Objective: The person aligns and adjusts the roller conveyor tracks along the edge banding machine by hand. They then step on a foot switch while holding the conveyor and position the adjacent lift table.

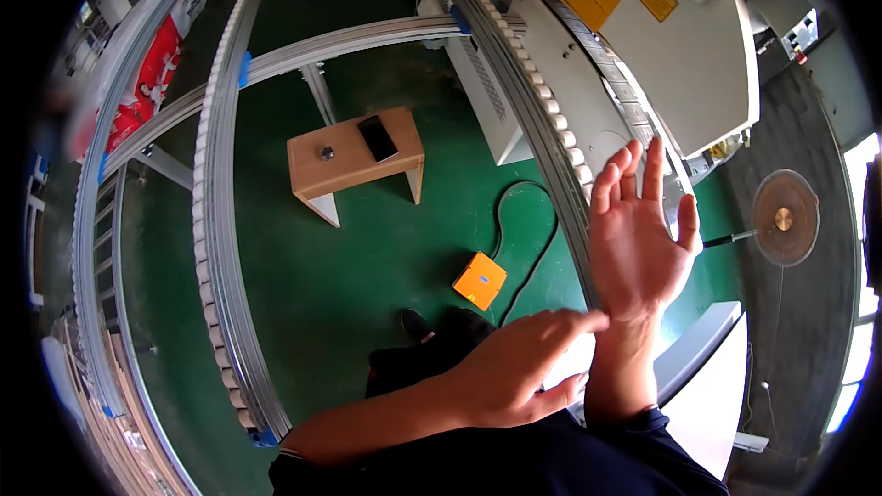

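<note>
My right hand is raised at the right, its palm turned toward me, fingers up and slightly apart, thumb out to the side; nothing lies in it. My left hand reaches across in front of my body. Its forefinger comes to the inner side of my right wrist, and its thumb stands apart below. A bright white patch shows between that thumb and the fingers; whether it is a background panel or something else is unclear. Behind my right hand runs a roller rail.
A small wooden stool carries a black phone and a small metallic piece. An orange box with a dark cable lies on the green floor. Another roller rail runs at left. A white machine stands at upper right.
</note>
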The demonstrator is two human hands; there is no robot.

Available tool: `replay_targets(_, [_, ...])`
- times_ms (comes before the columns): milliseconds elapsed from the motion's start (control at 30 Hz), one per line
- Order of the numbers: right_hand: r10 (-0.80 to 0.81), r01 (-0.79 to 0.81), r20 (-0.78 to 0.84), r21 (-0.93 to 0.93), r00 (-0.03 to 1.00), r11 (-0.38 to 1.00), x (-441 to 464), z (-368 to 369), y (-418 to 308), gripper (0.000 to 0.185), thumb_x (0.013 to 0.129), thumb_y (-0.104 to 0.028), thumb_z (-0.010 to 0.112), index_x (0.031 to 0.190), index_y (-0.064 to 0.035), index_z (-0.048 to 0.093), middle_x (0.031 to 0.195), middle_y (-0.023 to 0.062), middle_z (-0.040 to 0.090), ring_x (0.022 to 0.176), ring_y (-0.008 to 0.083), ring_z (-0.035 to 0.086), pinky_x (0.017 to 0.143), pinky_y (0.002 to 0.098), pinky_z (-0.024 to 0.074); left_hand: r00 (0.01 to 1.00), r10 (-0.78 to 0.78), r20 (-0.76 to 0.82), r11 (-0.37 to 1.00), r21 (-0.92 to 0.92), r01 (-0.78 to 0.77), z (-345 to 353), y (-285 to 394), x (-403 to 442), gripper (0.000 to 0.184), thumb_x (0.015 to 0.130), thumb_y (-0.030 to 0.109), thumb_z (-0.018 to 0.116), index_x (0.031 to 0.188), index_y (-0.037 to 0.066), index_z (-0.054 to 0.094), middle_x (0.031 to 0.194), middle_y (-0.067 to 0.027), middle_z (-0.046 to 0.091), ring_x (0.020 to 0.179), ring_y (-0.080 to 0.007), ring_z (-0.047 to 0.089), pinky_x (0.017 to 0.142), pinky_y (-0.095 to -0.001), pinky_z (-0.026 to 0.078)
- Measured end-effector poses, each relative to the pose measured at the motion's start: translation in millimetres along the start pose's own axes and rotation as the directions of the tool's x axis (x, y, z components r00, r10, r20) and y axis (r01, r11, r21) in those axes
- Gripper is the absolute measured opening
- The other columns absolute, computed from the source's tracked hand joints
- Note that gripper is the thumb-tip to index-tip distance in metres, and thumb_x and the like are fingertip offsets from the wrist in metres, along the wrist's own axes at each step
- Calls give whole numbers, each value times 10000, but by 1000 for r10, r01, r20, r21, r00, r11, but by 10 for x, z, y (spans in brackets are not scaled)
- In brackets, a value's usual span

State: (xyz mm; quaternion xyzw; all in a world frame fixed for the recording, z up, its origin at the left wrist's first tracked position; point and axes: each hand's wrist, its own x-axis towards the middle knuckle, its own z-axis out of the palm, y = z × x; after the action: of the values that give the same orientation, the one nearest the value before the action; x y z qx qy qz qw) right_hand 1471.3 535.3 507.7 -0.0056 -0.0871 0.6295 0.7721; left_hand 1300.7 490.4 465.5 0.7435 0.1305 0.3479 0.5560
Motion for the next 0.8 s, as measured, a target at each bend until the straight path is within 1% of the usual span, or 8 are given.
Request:
replay_targets(100, [-32,33,12,-173,999,984,-2,-106,-72,533,994,-343,466,1401,1,490,1280,227,591,1212,346,555,1126,477,385,991,5,131,980,195,-31,-124,-170,-214,294,901,149,693,1170,54,622,1205,-127,622,1018,-305,633,901,-409,506])
replay_targets(133, [-32,34,15,-173,999,984,0,-195,-144,533,994,-343,466,1401,1,490,1280,227,591,1212,346,555,1126,477,385,998,-42,35,986,165,36,-183,-181,-300,149,898,162,702,1009,71,663,1133,-109,661,1032,-304,646,902,-414,506])
replay_targets(233, [-143,76,-41,-686,989,724,-15,-522,-366,481,977,-284,474,1310,61,515,1163,180,614,1066,290,589,970,434,470,978,-140,-157,952,249,177,-443,-424,-701,156,902,181,705,901,44,629,976,-112,676,899,-317,657,796,-403,520])
replay_targets(300, [-286,11,-114,-916,952,402,-56,-795,-537,411,952,-218,505,1266,42,559,1152,156,621,1026,251,599,913,385,489,906,-260,-335,890,280,360,-622,-532,-1023,163,893,160,715,890,22,627,920,-120,667,806,-288,656,715,-374,519])
replay_targets(367, [-282,-86,-38,-983,959,-161,-129,-1113,-807,331,947,-173,534,1213,13,602,1086,112,631,989,223,612,888,369,504,706,-516,-484,750,143,646,-729,-574,-1395,165,918,152,702,852,22,624,668,-80,594,550,-149,555,528,-297,433])
replay_targets(500, [-241,-177,43,-562,969,-808,-435,-1632,-1215,464,794,-114,673,1240,-31,577,1238,194,565,1163,371,542,1033,465,433,509,-547,-664,652,43,757,-836,-645,-1896,165,931,114,680,845,7,591,586,-25,465,532,-82,413,493,-281,359])
replay_targets(600, [-22,-14,12,-454,1000,-891,-650,-1780,-1375,610,776,-126,687,1349,-41,494,1378,197,485,1289,407,466,1110,478,385,477,-393,-786,665,115,738,-890,-580,-1989,104,907,62,690,912,24,593,751,-34,512,609,-95,426,546,-263,381])
replay_targets(800, [-46,-67,-56,-475,997,-877,-825,-1596,-1382,663,769,-134,681,1396,-55,482,1444,213,459,1287,428,470,1109,486,400,450,-142,-882,487,333,807,-1149,-387,-2445,308,882,27,653,1175,27,556,1139,-153,544,1008,-296,535,890,-390,441])
